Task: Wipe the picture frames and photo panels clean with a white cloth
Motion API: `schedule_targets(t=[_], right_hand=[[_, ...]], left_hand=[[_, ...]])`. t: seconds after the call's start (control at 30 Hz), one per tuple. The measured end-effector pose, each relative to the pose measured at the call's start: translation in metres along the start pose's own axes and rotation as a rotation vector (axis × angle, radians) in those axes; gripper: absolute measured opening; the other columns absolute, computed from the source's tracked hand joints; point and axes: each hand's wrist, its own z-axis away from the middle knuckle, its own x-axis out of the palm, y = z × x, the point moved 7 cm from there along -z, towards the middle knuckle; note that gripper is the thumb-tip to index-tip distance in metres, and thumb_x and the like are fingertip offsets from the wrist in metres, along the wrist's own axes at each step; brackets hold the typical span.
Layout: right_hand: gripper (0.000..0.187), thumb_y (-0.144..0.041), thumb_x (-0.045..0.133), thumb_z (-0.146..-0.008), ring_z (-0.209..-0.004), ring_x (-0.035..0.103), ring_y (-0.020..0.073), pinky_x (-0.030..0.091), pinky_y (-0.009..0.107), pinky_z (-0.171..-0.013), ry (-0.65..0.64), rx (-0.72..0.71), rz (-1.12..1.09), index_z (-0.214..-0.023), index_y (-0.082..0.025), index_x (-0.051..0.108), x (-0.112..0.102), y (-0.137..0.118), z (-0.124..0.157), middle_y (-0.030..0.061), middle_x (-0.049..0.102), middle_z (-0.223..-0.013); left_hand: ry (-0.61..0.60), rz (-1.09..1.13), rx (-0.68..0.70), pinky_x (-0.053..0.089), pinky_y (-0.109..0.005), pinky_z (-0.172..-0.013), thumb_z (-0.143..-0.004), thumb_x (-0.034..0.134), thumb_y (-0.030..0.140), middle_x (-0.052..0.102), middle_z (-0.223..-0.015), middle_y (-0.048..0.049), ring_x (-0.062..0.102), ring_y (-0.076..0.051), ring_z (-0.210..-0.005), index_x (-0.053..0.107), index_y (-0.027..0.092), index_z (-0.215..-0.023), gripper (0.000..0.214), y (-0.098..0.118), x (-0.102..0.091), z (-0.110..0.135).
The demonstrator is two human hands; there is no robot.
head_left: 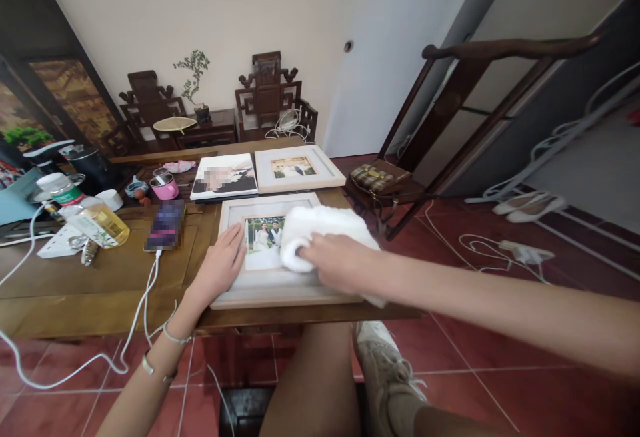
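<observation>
A light-wood picture frame with a wedding photo inside lies near the front edge of the wooden table. On its left border rests my left hand, its fingers stretched out over the side. My right hand grips a fluffy white cloth, which lies bunched over the right part of the frame and covers some of the photo. Behind it, a second framed wedding photo and a white-bordered photo panel sit side by side.
On the table's left are a phone with a white cable, a bottle of yellow liquid, a pink mug and a dark kettle. A wooden chair bearing a plaid bag stands right. Cables lie on the red tiles.
</observation>
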Motion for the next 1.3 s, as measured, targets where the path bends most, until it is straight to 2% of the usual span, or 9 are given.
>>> schedule_targets(t=[0.13, 0.23, 0.47, 0.57, 0.67, 0.8, 1.07, 1.17, 1.3], right_hand=[[0.054, 0.003, 0.046, -0.072, -0.123, 0.043, 0.0352, 0.046, 0.042, -0.084, 0.157, 0.048, 0.132, -0.123, -0.012, 0.056, -0.007, 0.055, -0.043, 0.0198, 0.053, -0.13], [0.057, 0.006, 0.043, -0.073, -0.13, 0.034, 0.0371, 0.041, 0.05, -0.092, 0.184, 0.021, 0.166, -0.125, -0.012, 0.055, -0.005, 0.068, -0.059, 0.0171, 0.038, -0.145], [0.047, -0.005, 0.063, -0.066, -0.123, 0.04, 0.0457, 0.043, 0.056, -0.088, 0.006, 0.038, 0.071, -0.111, -0.012, 0.067, 0.009, -0.016, -0.007, 0.023, 0.047, -0.136], [0.043, -0.009, 0.066, -0.065, -0.116, 0.049, 0.0411, 0.049, 0.05, -0.083, -0.112, -0.041, -0.004, -0.107, -0.016, 0.069, 0.01, -0.058, 0.025, 0.0222, 0.054, -0.129], [0.045, -0.01, 0.066, -0.065, -0.116, 0.051, 0.0394, 0.049, 0.051, -0.087, -0.098, -0.112, -0.092, -0.109, -0.019, 0.069, 0.005, -0.076, 0.037, 0.0198, 0.054, -0.131], [0.049, -0.005, 0.059, -0.066, -0.121, 0.047, 0.042, 0.048, 0.053, -0.086, 0.016, -0.111, -0.129, -0.114, -0.013, 0.065, 0.006, -0.053, 0.018, 0.021, 0.05, -0.135], [0.057, 0.003, 0.05, -0.073, -0.137, 0.023, 0.038, 0.028, 0.057, -0.104, 0.233, -0.076, 0.13, -0.128, -0.012, 0.055, 0.012, 0.042, -0.054, 0.0156, 0.03, -0.15], [0.055, 0.004, 0.048, -0.073, -0.136, 0.026, 0.0373, 0.031, 0.057, -0.102, 0.272, -0.096, 0.122, -0.124, -0.012, 0.058, 0.008, 0.047, -0.061, 0.0165, 0.035, -0.148], [0.05, 0.002, 0.047, -0.072, -0.131, 0.036, 0.0362, 0.036, 0.055, -0.098, 0.249, -0.127, 0.01, -0.117, -0.012, 0.063, 0.007, 0.022, -0.038, 0.0176, 0.043, -0.142]], left_hand=[[-0.008, -0.004, -0.002, 0.03, -0.044, -0.112, -0.097, 0.03, 0.031, 0.037, -0.148, -0.0133, 0.031, -0.023, -0.138, 0.038, 0.011, -0.139, 0.048, -0.003, 0.002, 0.0], [-0.003, 0.005, 0.0, 0.03, -0.043, -0.112, -0.097, 0.029, 0.03, 0.037, -0.148, -0.0131, 0.031, -0.022, -0.138, 0.039, 0.011, -0.139, 0.047, -0.003, 0.002, 0.0], [0.022, 0.002, 0.007, 0.032, -0.043, -0.111, -0.096, 0.031, 0.029, 0.039, -0.147, -0.0138, 0.033, -0.023, -0.137, 0.04, 0.012, -0.138, 0.046, -0.004, 0.003, -0.001], [0.021, 0.006, 0.009, 0.032, -0.044, -0.111, -0.097, 0.031, 0.03, 0.039, -0.147, -0.0131, 0.033, -0.023, -0.137, 0.04, 0.013, -0.138, 0.046, -0.003, 0.003, 0.0], [0.012, 0.011, 0.002, 0.032, -0.044, -0.111, -0.097, 0.03, 0.031, 0.039, -0.147, -0.0125, 0.033, -0.023, -0.137, 0.04, 0.014, -0.138, 0.046, -0.003, 0.003, 0.0], [0.016, 0.004, 0.016, 0.032, -0.045, -0.111, -0.097, 0.03, 0.031, 0.039, -0.147, -0.0129, 0.033, -0.022, -0.137, 0.04, 0.014, -0.139, 0.046, -0.001, 0.001, 0.0], [0.007, 0.012, 0.02, 0.032, -0.047, -0.111, -0.097, 0.031, 0.032, 0.038, -0.147, -0.0127, 0.032, -0.023, -0.138, 0.039, 0.014, -0.139, 0.047, -0.005, 0.002, 0.001], [0.009, 0.022, 0.019, 0.032, -0.047, -0.111, -0.097, 0.031, 0.032, 0.038, -0.147, -0.013, 0.033, -0.023, -0.137, 0.039, 0.014, -0.139, 0.047, -0.004, 0.002, 0.001], [0.017, 0.021, 0.026, 0.032, -0.047, -0.111, -0.096, 0.031, 0.03, 0.039, -0.147, -0.0118, 0.034, -0.023, -0.137, 0.039, 0.016, -0.139, 0.046, -0.003, 0.001, 0.001]])
